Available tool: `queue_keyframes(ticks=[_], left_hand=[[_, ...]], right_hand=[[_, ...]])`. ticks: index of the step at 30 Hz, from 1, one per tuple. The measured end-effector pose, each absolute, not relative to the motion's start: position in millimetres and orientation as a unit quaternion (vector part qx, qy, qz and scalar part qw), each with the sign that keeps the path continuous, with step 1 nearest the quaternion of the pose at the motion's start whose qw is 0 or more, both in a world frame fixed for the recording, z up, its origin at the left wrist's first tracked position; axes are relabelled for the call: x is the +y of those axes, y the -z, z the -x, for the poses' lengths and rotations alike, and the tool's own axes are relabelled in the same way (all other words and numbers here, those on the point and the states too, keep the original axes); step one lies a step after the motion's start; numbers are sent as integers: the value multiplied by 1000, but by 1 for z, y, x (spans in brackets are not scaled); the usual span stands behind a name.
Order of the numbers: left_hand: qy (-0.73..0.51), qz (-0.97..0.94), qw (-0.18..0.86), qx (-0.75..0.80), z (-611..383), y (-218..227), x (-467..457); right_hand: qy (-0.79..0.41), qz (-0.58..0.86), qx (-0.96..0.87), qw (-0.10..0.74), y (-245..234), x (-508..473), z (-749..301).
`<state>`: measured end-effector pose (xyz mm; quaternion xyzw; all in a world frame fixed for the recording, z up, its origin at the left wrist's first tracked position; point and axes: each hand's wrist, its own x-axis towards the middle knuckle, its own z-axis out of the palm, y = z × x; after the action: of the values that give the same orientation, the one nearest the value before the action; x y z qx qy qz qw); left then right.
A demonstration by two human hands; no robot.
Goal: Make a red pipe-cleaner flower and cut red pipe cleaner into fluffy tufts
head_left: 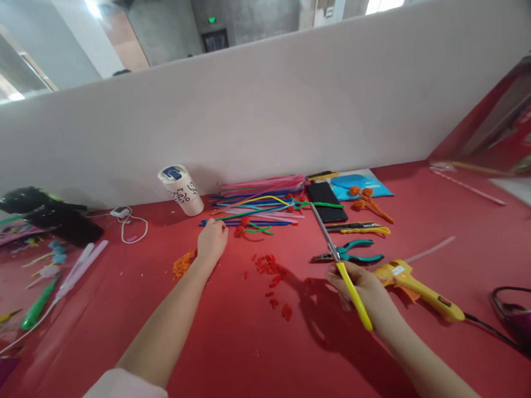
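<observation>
My right hand (355,286) grips a pair of scissors (352,295) with yellow handles, the long blades pointing up and away over the table. My left hand (212,242) is closed at the left end of a pile of pipe cleaners (260,187) in pink, blue, green and yellow. Whatever its fingers pinch is hidden. Just right of it lies a red fuzzy piece (244,224) with short green stems. Small red clippings (268,266) are scattered between my hands. A heap of orange clippings (183,264) sits beside my left wrist.
Teal-handled pliers (360,253), a utility knife (357,226) and a black phone (325,202) lie beyond my right hand. A yellow glue gun (423,292) rests at right, its cord trailing. A white tumbler (181,191) stands near the partition (261,111). Orange fuzzy stems (373,203) lie behind.
</observation>
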<state>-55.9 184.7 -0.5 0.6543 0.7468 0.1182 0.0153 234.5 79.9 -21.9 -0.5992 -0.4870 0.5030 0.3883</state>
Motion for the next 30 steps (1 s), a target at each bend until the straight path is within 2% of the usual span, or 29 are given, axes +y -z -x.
queue_keyframes(ticks=[5,11,14,16,18,23,30], left_hand=[[-70,-646,-5,760,48,11,205],[-65,-678,37,732,39,-10,172],[-65,-733,131,665,30,-22,135],[-78,-759,278,583,24,-25,112],[-97,-737,326,584,21,-23,95],[-158,-693,302,635,32,-14,82],[-214,-660,287,660,53,-8,79]], right_hand=[[-494,603,-500,378,26,82,-237],[-443,645,-515,349,29,86,-241],[-388,678,-535,321,25,90,-244],[-345,699,-554,292,21,93,-244],[-299,718,-573,258,17,96,-242],[-194,739,-617,186,11,106,-226],[-107,748,-641,136,19,119,-215]])
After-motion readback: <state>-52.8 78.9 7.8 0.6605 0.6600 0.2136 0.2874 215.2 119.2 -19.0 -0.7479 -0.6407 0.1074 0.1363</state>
